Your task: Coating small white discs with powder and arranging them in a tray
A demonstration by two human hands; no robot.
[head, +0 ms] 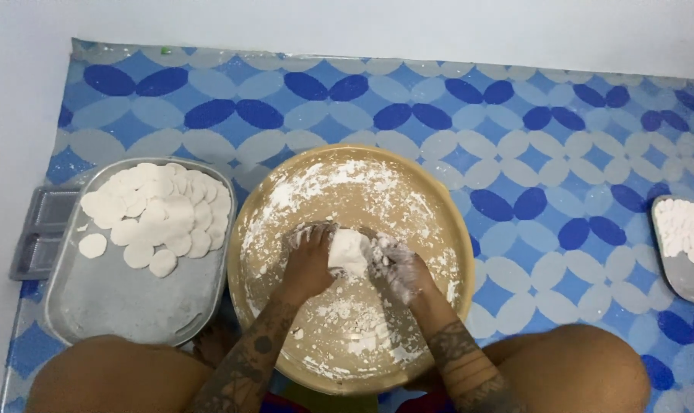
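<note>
Two hands on one lump: the left hand (310,256) and the right hand (396,269) both close around a piece of white dough (348,251), fingers curled onto it from either side. The dough sits low in the middle of a round tan board (446,206), dusted unevenly with white flour (339,183), thick in patches near the top, loose crumbs toward the person's side. Both hands are caked in flour, the right one more so.

To the left, touching or just beside the board's rim, a grey metal tray (125,306) carries a heap of flat white discs (159,210), piled at its far end, one disc (93,245) lying apart from the rest. Under that tray's left edge a dark moulded plastic tray (37,229) pokes out. Far right, half out of frame, a second grey tray (679,279) holds more white pieces (683,228). Everything rests on a blue patterned mat (561,138). Bare knees flank the board at the bottom.

Risks, as I judge them:
- Flour is patchy; on a bare spot the dough would probably stick and tear.
- The board seems to rest between the knees; a hard press near its rim could tip it and spill loose flour on the mat.
- The left elbow works close to the disc tray; a wide sweep might knock the heap.
- Stacked discs overlap with little visible dusting, so they may fuse together.
- Coated fingers could lose grip on the lump.
</note>
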